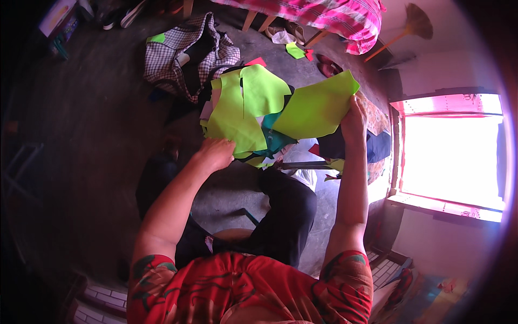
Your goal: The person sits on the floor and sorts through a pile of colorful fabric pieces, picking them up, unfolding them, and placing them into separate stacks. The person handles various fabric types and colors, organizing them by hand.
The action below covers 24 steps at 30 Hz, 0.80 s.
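My left hand (215, 154) is closed on the lower edge of a lime-green fabric piece (232, 121), which has a slit running down from its top. To the right, my right hand (354, 116) grips the edge of another lime-green fabric piece (315, 108), held up and tilted. More lime-green cloth (264, 89) lies against the left piece. Between and beneath the two pieces show teal fabric (277, 140) and other scraps, partly covered. The fingertips of both hands are partly hidden.
A checked cloth bag (172, 62) sits open on the dark floor at far left. Shoes (329, 66) and a green scrap (295, 51) lie below a pink-covered bed (324, 13). A broom (415, 24) leans near the wall, and a bright window (450, 156) is at right.
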### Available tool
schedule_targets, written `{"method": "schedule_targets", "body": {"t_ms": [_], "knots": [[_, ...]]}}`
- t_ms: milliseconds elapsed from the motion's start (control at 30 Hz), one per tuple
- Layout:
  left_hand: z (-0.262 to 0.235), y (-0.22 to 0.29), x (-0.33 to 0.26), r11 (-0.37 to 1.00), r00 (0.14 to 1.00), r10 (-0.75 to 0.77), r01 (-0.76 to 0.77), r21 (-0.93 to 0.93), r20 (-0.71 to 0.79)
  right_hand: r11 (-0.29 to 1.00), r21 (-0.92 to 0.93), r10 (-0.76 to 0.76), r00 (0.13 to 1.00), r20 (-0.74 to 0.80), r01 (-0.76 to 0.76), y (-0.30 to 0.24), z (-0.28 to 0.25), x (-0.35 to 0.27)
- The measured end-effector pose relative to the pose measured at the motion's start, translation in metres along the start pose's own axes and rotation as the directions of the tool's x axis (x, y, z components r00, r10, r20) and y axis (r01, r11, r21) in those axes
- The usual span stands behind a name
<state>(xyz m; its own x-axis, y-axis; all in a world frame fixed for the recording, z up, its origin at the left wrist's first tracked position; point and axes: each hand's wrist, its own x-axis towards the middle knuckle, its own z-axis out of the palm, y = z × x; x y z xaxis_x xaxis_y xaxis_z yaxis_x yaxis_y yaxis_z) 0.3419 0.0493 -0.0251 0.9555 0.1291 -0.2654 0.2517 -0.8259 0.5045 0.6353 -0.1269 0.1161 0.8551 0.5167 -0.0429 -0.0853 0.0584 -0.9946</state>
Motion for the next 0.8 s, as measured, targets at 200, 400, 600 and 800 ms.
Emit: {"method": "schedule_targets", "body": {"t_ms": [200, 400, 600, 800], "knots": [[-0.005, 0.002, -0.001, 1.0, 1.0, -0.004, 0.004, -0.003, -0.017, 0.974, -0.137, -0.18, 0.984, 0.017, 0.18, -0.008, -0.025, 0.038], [-0.003, 0.002, 0.0, 1.0, 1.0, -0.001, 0.001, 0.009, -0.023, 0.877, -0.352, -0.286, 0.944, 0.162, 0.326, -0.014, -0.011, 0.016], [-0.028, 0.013, -0.001, 0.997, 0.983, -0.065, 0.07, -0.025, 0.17, 0.759, -0.63, 0.14, 0.905, 0.401, 0.162, 0.077, 0.014, -0.035], [-0.023, 0.011, -0.004, 0.994, 0.986, -0.089, 0.097, -0.054, 0.139, 0.569, -0.697, 0.357, 0.632, 0.688, 0.438, 0.091, 0.024, -0.072]]}}
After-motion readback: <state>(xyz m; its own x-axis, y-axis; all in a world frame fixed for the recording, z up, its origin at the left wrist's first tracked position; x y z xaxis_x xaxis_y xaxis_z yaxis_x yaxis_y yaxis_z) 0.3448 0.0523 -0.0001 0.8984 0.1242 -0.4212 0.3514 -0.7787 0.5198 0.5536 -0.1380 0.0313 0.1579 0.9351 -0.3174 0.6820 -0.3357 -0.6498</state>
